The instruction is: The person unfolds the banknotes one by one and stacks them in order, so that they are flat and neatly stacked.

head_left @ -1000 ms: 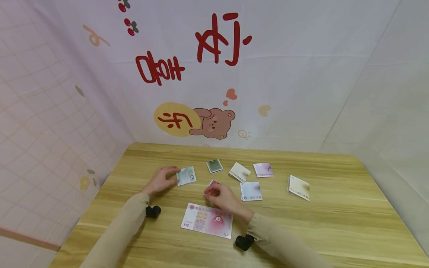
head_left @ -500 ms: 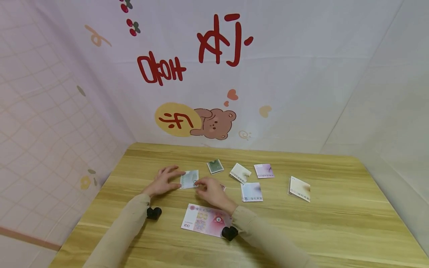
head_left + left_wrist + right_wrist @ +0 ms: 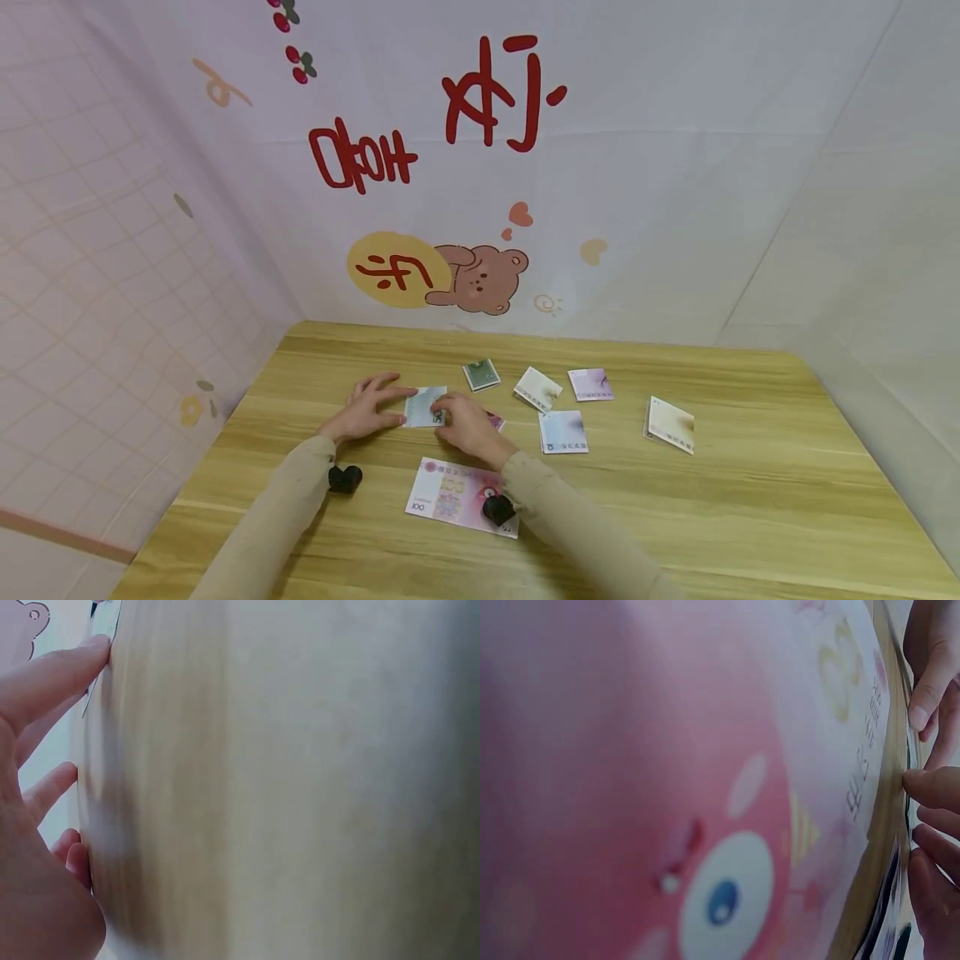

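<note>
A folded pale blue-green banknote (image 3: 420, 407) marked 50 lies on the table between the two hands. At its left edge, my left hand (image 3: 367, 410) touches it with thumb and forefinger apart, the forefinger stretched out in the left wrist view. My right hand (image 3: 471, 427) rests its fingertips on the right end, thumb and forefinger apart and bent down toward it. Partly behind that hand lies a folded red-purple note (image 3: 495, 420). Below, an unfolded pink 100 note (image 3: 450, 493) lies flat, its right part under the right wrist's black camera (image 3: 498, 509).
Several folded notes lie farther back and right: a green one (image 3: 482, 375), a cream one (image 3: 537, 388), a purple one (image 3: 591, 384), a light blue one (image 3: 563, 432) and a beige one (image 3: 670, 425). A printed cloth wall (image 3: 637, 192) stands behind the wooden table (image 3: 712, 517).
My right hand has left the red-purple note and moved left onto the 50 note. The 50 note has shifted slightly right and nearer, with my left hand staying at its edge.
</note>
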`<action>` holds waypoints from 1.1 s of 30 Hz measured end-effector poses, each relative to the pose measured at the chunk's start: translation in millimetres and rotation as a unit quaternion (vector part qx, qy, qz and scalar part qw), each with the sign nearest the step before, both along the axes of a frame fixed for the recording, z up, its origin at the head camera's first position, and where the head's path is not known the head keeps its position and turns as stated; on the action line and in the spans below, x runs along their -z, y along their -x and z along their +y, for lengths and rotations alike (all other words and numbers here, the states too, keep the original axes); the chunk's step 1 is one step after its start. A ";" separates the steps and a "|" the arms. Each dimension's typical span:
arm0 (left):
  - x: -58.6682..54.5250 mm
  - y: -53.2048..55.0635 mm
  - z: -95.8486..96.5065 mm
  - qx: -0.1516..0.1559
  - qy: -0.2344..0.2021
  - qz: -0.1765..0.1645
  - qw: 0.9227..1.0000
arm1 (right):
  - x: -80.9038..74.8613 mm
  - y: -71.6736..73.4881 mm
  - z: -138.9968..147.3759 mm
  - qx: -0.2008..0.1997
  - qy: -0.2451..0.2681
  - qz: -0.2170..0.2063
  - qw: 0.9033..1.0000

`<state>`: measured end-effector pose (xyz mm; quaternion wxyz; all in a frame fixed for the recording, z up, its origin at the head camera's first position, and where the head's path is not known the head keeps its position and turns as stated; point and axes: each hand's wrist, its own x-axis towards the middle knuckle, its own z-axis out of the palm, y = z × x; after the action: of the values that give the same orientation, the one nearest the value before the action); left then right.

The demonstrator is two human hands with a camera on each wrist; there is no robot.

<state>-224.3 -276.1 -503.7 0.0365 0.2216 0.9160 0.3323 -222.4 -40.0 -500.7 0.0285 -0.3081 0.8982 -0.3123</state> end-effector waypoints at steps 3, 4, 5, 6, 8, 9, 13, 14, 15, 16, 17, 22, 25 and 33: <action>0.3 -0.4 -1.0 -0.004 -0.006 -0.011 1.000 | -1.6 1.9 -1.7 -0.002 -0.009 0.012 1.000; 0.5 -0.5 -1.5 -0.006 -0.007 -0.015 1.000 | -2.4 2.3 -2.5 -0.002 -0.012 0.015 1.000; 0.6 -0.6 -2.1 -0.008 -0.009 -0.021 1.000 | -3.0 2.8 -3.6 -0.002 -0.017 0.021 1.000; 0.7 -0.6 -2.5 -0.009 -0.011 -0.024 1.000 | -3.4 3.0 -4.7 -0.001 -0.025 0.029 0.999; 1.6 -0.7 -3.6 -0.011 -0.010 -0.030 0.999 | -4.7 2.8 -7.0 -0.006 -0.061 0.059 0.996; 1.9 -0.8 -4.1 -0.012 -0.009 -0.031 0.999 | -5.3 2.3 -7.9 -0.010 -0.085 0.080 0.993; 2.7 -2.4 -4.1 -0.010 -0.006 -0.034 0.999 | -6.3 -0.7 -10.3 -0.026 -0.164 0.163 0.972; 3.0 -2.9 -3.9 -0.009 -0.007 -0.034 0.999 | -6.6 -1.5 -10.3 -0.028 -0.172 0.175 0.969; 2.9 -3.2 -3.4 -0.008 -0.010 -0.034 0.999 | -6.8 -2.1 -10.1 -0.028 -0.170 0.179 0.969; 2.9 -3.4 -3.0 -0.007 -0.012 -0.034 0.999 | -6.5 -2.3 -9.8 -0.026 -0.163 0.176 0.970; 2.6 -3.7 -2.6 -0.007 -0.017 -0.036 0.999 | -6.5 -2.3 -9.2 -0.024 -0.157 0.173 0.972; -1.3 -5.2 -1.8 -0.007 -0.049 -0.048 0.998 | -5.6 -0.4 -4.7 -0.009 -0.083 0.126 0.988; -4.0 -6.2 -1.2 -0.015 -0.089 -0.055 0.994 | -4.5 0.3 -2.0 -0.003 -0.041 0.105 0.994; -6.6 -11.6 1.6 -0.058 -0.139 -0.064 0.986 | 1.2 2.4 2.4 0.018 0.030 0.069 0.997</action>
<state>-212.7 -274.5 -497.1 0.0449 0.1496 0.8678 0.4718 -224.8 -37.6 -501.9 -0.0488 -0.3139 0.8934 -0.3178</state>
